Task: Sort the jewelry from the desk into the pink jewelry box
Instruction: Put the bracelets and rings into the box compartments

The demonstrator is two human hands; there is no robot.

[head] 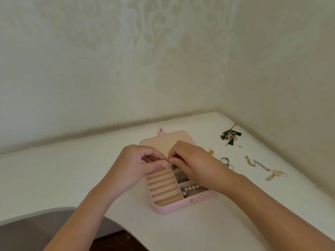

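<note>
Open pink square jewelry box (181, 206) on white desk (235, 214).

- Left section of box: beige ring rolls (163, 187), no ring seated on the visible rolls.
- Near-right compartment: pearl bead strand (192, 188). Compartment behind it: small gold pieces (184, 178).
- Above the box's far half: left hand (137, 165) pinches small gold ring (167, 166) between thumb and forefinger. Right hand (192, 163), fingers curled, pinches the same ring from the other side.
- Behind box: lid (163, 142) laid flat.
- Right of box: silver rings (225, 161), gold drop earrings (250, 161). Farther back: green tassel earrings (230, 135).
</note>
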